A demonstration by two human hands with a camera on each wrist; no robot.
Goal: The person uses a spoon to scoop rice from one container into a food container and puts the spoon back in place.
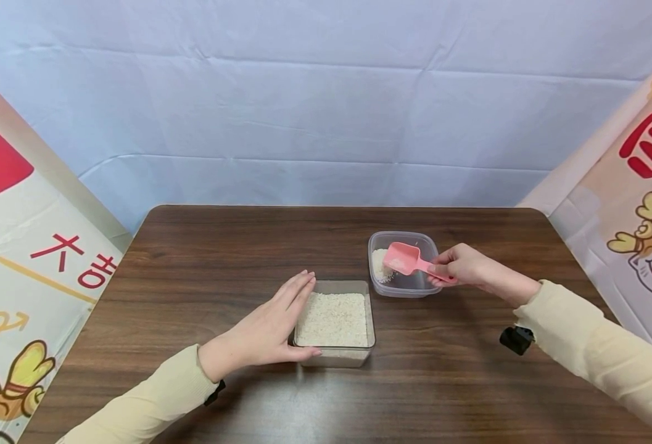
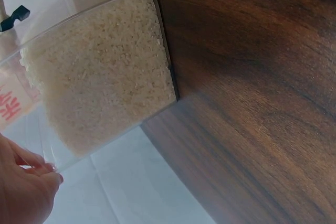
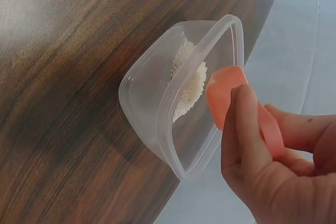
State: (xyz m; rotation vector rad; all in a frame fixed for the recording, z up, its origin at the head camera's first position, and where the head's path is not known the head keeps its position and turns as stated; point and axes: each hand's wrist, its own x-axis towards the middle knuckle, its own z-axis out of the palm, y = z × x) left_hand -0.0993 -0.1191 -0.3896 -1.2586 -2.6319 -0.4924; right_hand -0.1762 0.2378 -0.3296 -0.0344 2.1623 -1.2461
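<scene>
In the head view, my left hand (image 1: 270,330) rests along the left side of a clear box (image 1: 335,357) of rice. Its fingers reach the far left corner, its thumb the near side. In the left wrist view, rice (image 2: 105,72) shows through the box wall, and the fingertips (image 2: 51,169) touch its edge. My right hand (image 1: 461,265) pinches the handle of a pink scoop (image 1: 406,259). The scoop is held tilted over a smaller translucent container (image 1: 414,290). A small heap of rice (image 3: 191,85) lies inside that container, towards its left side in the head view.
Both containers stand close together on a dark wooden table (image 1: 220,246). A pale cloth (image 1: 314,123) hangs behind the table, with printed cloths (image 1: 636,234) at the sides. A black wrist camera (image 1: 517,339) sits under the right sleeve.
</scene>
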